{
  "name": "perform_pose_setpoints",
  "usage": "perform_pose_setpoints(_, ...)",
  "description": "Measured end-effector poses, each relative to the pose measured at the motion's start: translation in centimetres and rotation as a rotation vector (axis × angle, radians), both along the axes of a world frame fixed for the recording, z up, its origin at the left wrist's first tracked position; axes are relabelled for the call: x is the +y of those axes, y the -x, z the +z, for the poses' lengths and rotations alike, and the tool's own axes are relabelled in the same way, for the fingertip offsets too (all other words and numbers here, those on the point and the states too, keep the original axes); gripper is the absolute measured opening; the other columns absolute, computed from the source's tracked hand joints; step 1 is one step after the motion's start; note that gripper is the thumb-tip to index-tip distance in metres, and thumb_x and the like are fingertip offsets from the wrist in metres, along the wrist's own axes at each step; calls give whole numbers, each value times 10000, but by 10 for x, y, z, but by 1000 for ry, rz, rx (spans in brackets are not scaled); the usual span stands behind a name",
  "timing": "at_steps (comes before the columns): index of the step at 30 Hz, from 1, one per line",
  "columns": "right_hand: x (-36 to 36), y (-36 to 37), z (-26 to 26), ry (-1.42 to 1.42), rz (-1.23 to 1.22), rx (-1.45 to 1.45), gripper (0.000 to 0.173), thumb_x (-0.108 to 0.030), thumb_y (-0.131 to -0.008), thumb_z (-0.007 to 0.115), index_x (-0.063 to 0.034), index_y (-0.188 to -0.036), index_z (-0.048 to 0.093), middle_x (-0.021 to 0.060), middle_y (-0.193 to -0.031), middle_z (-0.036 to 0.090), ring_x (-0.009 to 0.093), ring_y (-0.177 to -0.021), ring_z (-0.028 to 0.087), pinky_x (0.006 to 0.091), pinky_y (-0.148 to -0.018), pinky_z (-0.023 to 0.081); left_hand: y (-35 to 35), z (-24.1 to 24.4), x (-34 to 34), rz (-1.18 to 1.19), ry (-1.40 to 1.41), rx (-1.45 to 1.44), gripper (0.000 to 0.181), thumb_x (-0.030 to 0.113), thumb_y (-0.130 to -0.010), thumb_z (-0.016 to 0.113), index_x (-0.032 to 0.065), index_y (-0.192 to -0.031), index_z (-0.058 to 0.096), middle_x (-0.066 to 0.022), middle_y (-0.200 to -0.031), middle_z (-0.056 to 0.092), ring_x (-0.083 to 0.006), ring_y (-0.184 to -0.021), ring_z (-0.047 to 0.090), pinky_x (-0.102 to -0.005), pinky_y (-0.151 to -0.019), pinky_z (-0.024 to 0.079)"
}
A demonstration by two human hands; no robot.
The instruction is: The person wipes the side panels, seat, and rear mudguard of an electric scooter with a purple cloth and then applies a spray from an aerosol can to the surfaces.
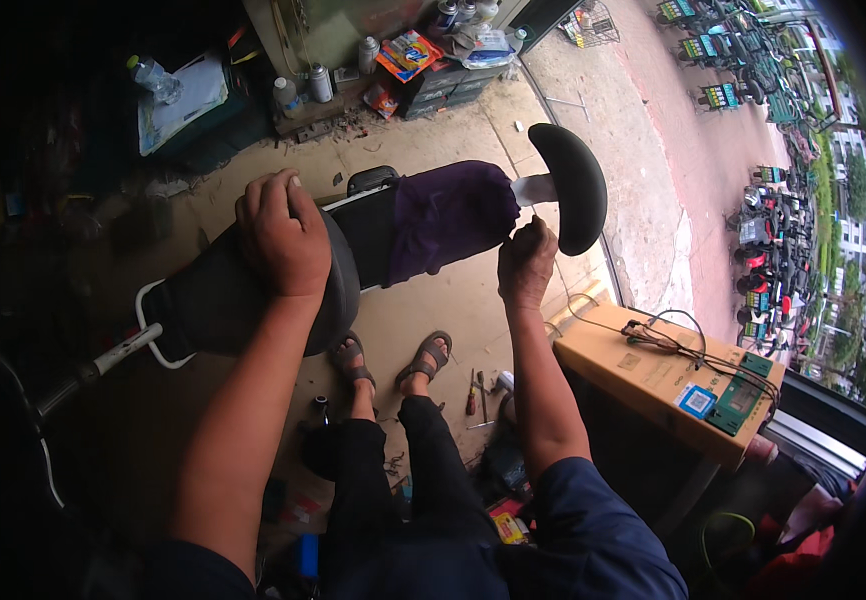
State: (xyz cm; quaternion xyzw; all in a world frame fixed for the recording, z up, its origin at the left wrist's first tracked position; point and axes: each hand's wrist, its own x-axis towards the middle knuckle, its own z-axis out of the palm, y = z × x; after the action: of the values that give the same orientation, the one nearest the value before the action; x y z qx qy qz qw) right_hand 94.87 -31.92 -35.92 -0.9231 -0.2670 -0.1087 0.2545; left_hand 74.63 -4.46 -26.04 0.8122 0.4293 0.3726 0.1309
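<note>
A black bike saddle (253, 277) lies in front of me on the left, with a white metal tube and loop frame at its far left end. My left hand (283, 232) rests on top of it, fingers bent toward its far edge; whether they grip is unclear. Behind the saddle runs a black rear seat (364, 234), its outer part wrapped in a purple cloth cover (455, 217) with a gathered end. My right hand (529, 259) is closed in a fist at the cover's near corner, fingertips hidden. Just beyond stands a curved black backrest (574, 187) on a pale support.
A cardboard box (643, 367) with cables on top stands at right. A screwdriver (471, 394) and a T-handle wrench (483, 397) lie on the floor near my feet. Spray cans (320, 82) and bottles line the far ledge. Parked scooters (755, 240) stand outside.
</note>
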Motion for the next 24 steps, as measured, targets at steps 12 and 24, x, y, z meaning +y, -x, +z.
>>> perform_pose_setpoints(12, 5, 10, 8, 5, 20, -67, 466, -23, -883, 710, -46, -1315, 538, 170, -1052, 606, 410, -997, 609, 528, -852, 504, 4, 0, 5, -4, -14, 9, 141, 107, -992, 629, 69, -1072, 739, -118, -1068, 709, -366, -987, 659, -459, -877, 532)
perform_pose_setpoints(24, 4, 13, -8, 23, -1, -238, 614, 22, -802, 808, -54, -1352, 545, 195, -1151, 562, 406, -1018, 592, 522, -880, 501, 2, 4, 3, -14, -2, -20, 146, 121, -1018, 624, 65, -1068, 749, -116, -1070, 711, -357, -1017, 667, -449, -896, 528)
